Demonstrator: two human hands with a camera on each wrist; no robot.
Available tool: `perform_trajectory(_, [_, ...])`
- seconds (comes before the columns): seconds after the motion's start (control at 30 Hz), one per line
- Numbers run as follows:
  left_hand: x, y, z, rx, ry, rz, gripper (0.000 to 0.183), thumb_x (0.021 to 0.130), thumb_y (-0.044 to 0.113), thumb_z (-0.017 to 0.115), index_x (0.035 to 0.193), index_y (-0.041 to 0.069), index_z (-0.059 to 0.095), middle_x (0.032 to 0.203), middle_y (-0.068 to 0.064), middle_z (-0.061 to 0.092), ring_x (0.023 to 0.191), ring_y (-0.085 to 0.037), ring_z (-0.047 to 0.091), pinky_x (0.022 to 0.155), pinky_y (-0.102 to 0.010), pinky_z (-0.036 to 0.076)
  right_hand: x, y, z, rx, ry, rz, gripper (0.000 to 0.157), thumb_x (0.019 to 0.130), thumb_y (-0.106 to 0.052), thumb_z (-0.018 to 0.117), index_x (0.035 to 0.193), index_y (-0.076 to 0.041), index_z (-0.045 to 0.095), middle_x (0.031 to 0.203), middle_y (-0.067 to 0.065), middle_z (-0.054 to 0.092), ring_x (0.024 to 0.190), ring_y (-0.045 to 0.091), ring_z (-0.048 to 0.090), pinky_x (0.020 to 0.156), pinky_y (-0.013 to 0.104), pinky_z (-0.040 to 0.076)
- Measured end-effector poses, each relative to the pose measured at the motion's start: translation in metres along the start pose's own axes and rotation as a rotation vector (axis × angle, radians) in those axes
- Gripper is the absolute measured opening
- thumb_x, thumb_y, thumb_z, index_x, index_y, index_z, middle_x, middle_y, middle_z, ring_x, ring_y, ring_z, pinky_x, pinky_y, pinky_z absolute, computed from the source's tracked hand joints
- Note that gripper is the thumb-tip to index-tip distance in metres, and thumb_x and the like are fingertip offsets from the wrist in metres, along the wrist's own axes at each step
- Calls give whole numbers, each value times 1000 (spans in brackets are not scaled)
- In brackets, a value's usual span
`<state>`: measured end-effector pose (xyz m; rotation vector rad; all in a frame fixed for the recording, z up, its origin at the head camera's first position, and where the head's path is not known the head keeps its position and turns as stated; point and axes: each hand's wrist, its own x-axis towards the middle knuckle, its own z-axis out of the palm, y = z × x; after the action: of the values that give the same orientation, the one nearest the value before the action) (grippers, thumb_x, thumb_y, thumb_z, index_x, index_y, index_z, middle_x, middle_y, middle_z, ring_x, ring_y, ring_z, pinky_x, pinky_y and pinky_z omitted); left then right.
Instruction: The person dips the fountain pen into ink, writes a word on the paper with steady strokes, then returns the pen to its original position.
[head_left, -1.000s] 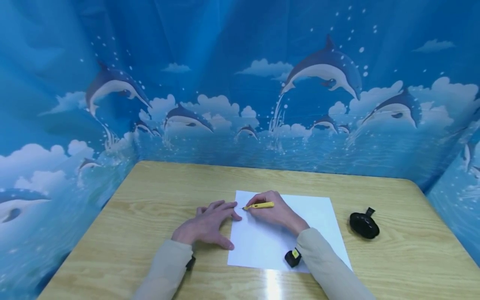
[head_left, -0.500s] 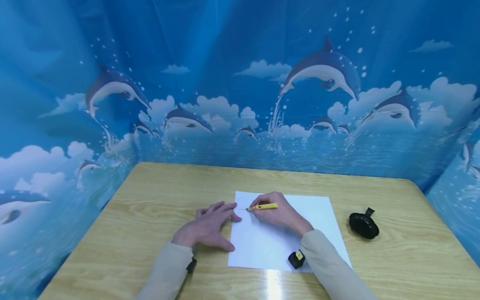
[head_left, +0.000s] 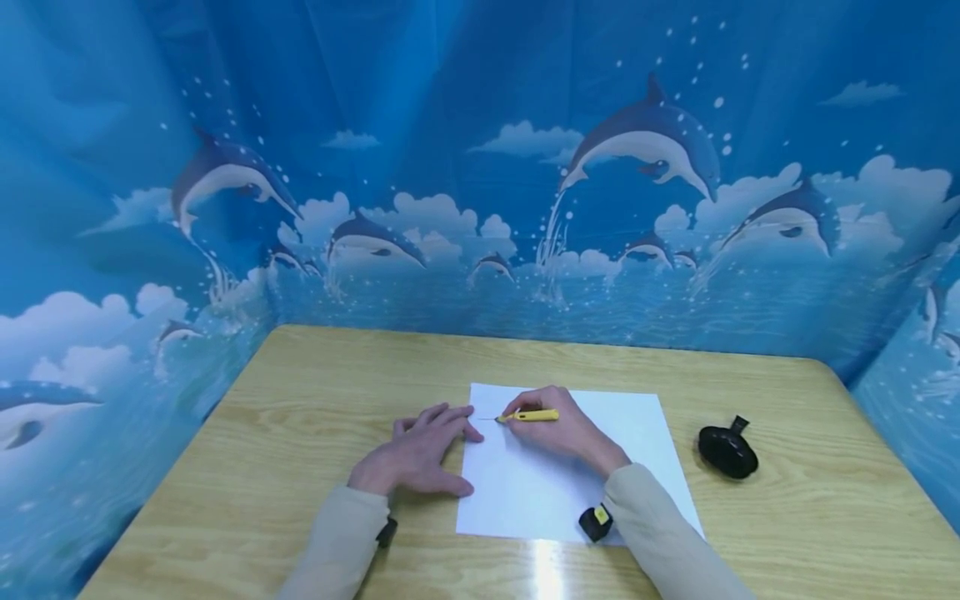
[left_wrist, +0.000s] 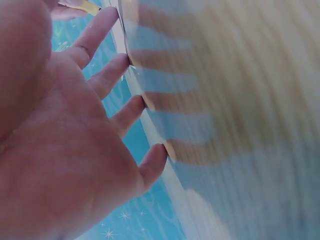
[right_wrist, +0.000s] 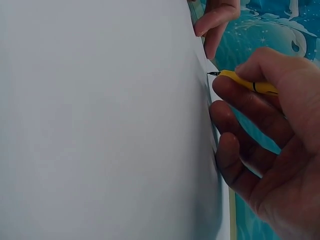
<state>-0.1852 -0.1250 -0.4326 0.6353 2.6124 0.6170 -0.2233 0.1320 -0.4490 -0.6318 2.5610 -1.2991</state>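
My right hand (head_left: 551, 421) pinches a yellow fountain pen (head_left: 537, 415), its tip on a white sheet of paper (head_left: 517, 492). In the right wrist view the dark nib of the fountain pen (right_wrist: 240, 80) meets the sheet, and the lower fingers (right_wrist: 235, 155) curl loosely beneath. A short thin line (head_left: 486, 419) runs leftward from the tip. My left hand (head_left: 420, 458) lies with fingers spread at the sheet's left edge; the thumb and some fingertips touch the paper. Seen from the left wrist, the fingertips (left_wrist: 136, 107) press on the surface and hold nothing.
A glossy black oval object with a small tab (head_left: 728, 450) lies on the wooden table (head_left: 337, 367), right of the sheet. Close by my right wrist is a small black device with a yellow mark (head_left: 596, 522). A blue dolphin-print curtain (head_left: 450, 167) hangs behind the table.
My right hand has slid the fountain pen slightly to the right, and the thin line behind its tip has grown longer. The left hand has stayed almost still.
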Motion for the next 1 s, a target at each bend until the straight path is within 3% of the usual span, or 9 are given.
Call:
perform_trajectory(0.6, [1,0,2,42,-6,2,63,83,51,78,139,38,53,169,2,29,157,-40,18,114,-75,22,-8,2,-7,15,14,14,14,92,-19,70,103,-21,80,98,-7,78,90,11,69,85,32,53])
perform_trajectory(1.0, [2,5,-1,39,-16,-14,62,81,45,81,137,35,56,170,3,27,156,-40,21,114,-74,23,-12,5,-8,28,18,25,15,92,-17,70,104,-19,80,95,-5,78,85,12,68,79,28,53])
